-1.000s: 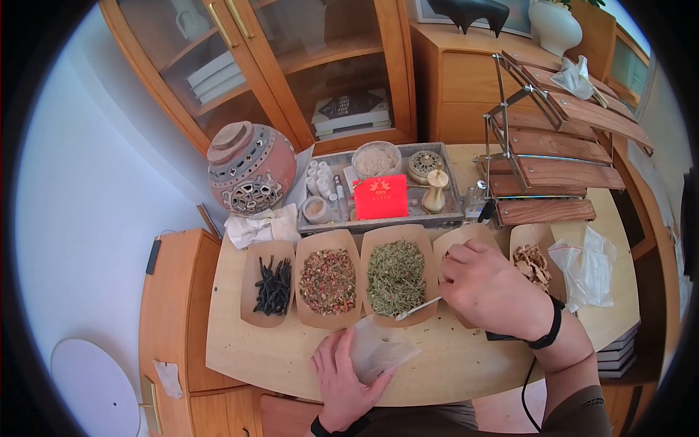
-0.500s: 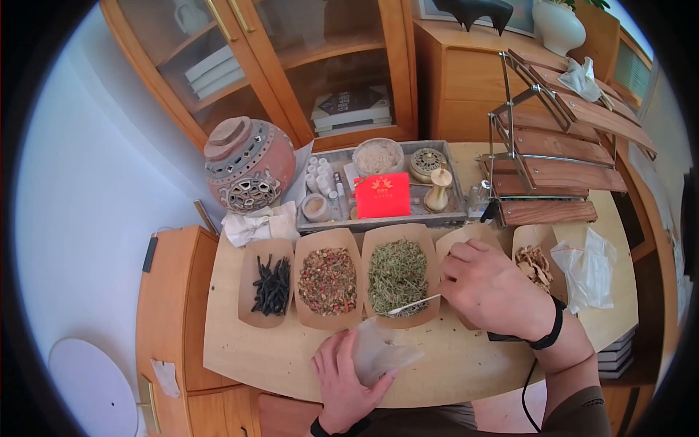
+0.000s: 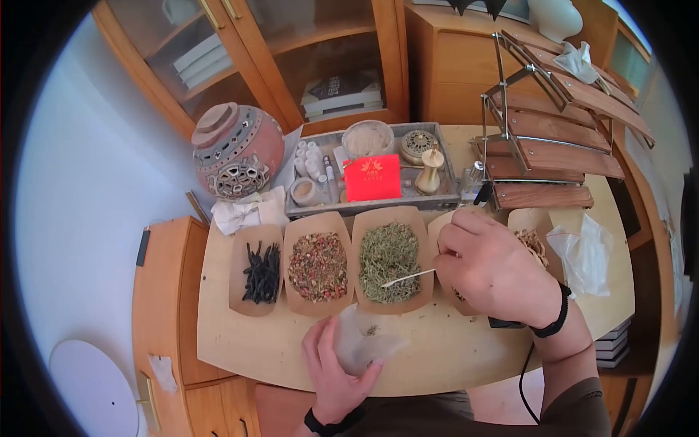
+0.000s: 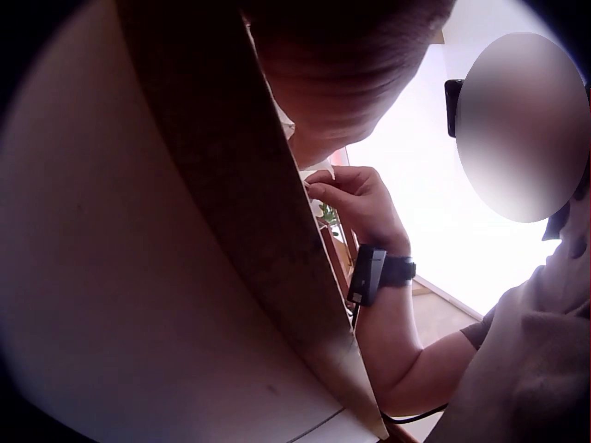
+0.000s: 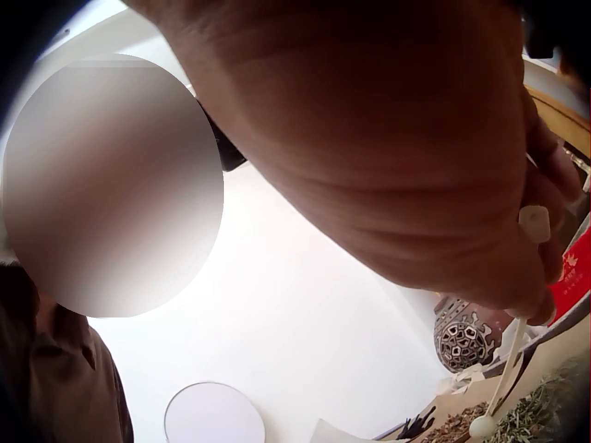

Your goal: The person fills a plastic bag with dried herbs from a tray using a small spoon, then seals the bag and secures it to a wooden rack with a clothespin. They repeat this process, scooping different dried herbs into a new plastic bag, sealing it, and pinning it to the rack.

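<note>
My right hand [image 3: 495,269] pinches a thin white spoon [image 3: 409,278] by its handle. The spoon's small round bowl [image 5: 483,426] is over the green dried herb [image 3: 389,255], which lies in a brown paper tray [image 3: 364,291]. In front of that tray, my left hand [image 3: 335,368] holds a translucent white pouch [image 3: 357,349] between thumb and fingers, its mouth spread. A little greenish herb [image 3: 373,331] shows in the pouch. The left wrist view shows mostly the table's underside and edge, with the right hand [image 4: 365,203] beyond.
Trays of black pods [image 3: 261,273] and reddish mixed bits [image 3: 318,266] stand to the left. Two more trays, one with tan chips [image 3: 534,244], sit partly behind my right hand. Behind are a grey tray [image 3: 335,207] with a red packet [image 3: 373,178], a clay pot [image 3: 240,149] and a folded wooden rack [image 3: 546,171].
The spoon's bowl has moved from the near edge of the green herb's tray further in over the herb. The head view has shifted slightly. Both hands keep their grips.
</note>
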